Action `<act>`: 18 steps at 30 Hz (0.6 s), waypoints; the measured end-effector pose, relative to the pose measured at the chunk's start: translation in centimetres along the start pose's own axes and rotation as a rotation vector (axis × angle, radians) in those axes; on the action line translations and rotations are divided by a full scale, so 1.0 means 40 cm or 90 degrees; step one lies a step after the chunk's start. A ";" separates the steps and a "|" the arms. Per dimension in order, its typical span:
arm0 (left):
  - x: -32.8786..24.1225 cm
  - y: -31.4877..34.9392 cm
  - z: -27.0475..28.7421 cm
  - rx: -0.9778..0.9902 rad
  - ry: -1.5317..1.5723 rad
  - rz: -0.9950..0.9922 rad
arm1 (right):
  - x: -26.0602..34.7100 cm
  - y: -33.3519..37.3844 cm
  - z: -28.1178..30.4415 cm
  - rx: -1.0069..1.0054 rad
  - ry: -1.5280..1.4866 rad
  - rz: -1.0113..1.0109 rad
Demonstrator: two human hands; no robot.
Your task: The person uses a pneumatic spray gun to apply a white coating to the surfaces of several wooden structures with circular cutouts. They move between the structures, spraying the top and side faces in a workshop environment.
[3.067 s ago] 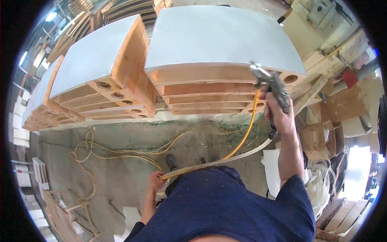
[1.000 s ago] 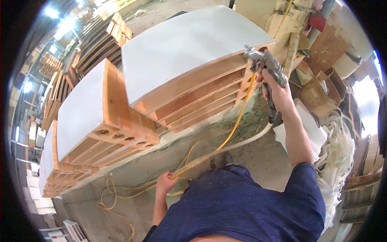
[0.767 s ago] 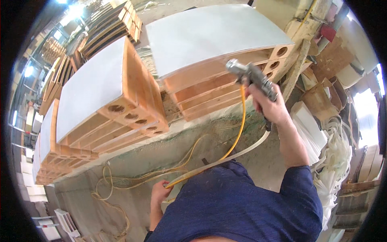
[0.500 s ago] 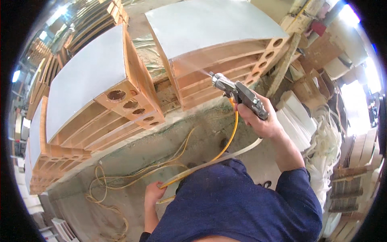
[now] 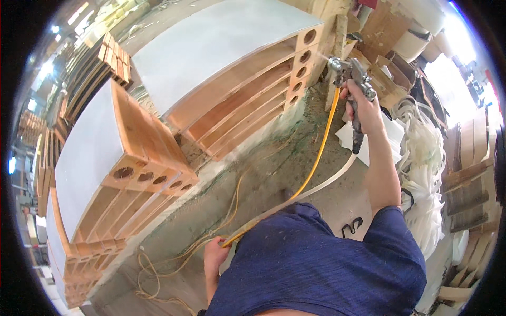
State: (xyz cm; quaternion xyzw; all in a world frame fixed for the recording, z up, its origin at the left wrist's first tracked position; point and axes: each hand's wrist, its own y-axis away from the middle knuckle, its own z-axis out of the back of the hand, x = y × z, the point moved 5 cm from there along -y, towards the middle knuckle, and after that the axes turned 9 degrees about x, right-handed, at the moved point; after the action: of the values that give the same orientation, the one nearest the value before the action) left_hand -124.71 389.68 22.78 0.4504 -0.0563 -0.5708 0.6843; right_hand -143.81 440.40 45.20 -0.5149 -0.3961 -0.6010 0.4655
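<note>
Spray gun point(image 5: 360, 75) sits firmly in our right fingers point(image 5: 352, 90), white-topped frame point(image 5: 226, 58) left of them; our left fingers point(image 5: 216, 248) clasp yellow hose point(image 5: 318, 166)!

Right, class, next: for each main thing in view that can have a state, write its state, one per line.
Spray gun: raised, apparently emitting faint mist
Right hand: closed around the gun's handle
Yellow hose: curved, connected to gun
Left hand: closed around yellow hose
White hose: curved, connected below handle
Wooden frames: stacked, fronts open

Spray gun point(image 5: 359, 75) shiny metal, yel hose point(image 5: 317, 165) smooth plastic, frame point(image 5: 226, 89) bare wd w/ smooth matt panel point(image 5: 221, 47), shirt point(image 5: 316, 258) cloth.
</note>
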 end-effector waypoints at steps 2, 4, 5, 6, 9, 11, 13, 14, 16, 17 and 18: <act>-0.084 -0.017 -0.009 0.009 -0.010 0.001 | -0.007 -0.052 0.102 -0.076 -0.054 0.033; -0.153 -0.034 -0.014 0.001 -0.025 0.008 | -0.013 -0.101 0.163 -0.135 -0.067 0.039; -0.178 -0.047 -0.020 -0.007 -0.034 0.012 | -0.030 -0.137 0.185 -0.160 -0.054 0.023; -0.196 -0.057 -0.029 -0.015 -0.040 0.018 | -0.046 -0.167 0.202 -0.181 -0.040 0.006; -0.201 -0.064 -0.061 -0.023 -0.013 0.050 | -0.058 -0.172 0.063 0.150 0.057 0.062; -0.205 -0.039 -0.079 -0.011 -0.005 0.108 | -0.035 -0.148 0.001 0.188 0.067 0.139; -0.226 0.002 -0.094 0.004 -0.029 0.168 | -0.060 -0.206 0.029 0.121 -0.008 0.109; -0.209 0.033 -0.110 -0.019 -0.006 0.191 | -0.075 -0.244 0.042 0.056 -0.077 0.070; -0.167 0.090 -0.144 -0.054 0.030 0.226 | -0.080 -0.294 0.025 0.061 -0.118 0.045; -0.155 0.110 -0.160 -0.043 0.045 0.248 | -0.078 -0.301 -0.023 0.104 -0.031 0.033; -0.138 0.133 -0.180 -0.028 0.060 0.270 | -0.076 -0.285 -0.089 0.144 0.058 0.022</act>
State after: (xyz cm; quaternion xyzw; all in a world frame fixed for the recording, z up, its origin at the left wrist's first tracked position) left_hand -118.45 397.96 24.59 0.4393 -0.1052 -0.3939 0.8005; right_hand -155.63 440.36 41.69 -0.4381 -0.4307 -0.5673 0.5483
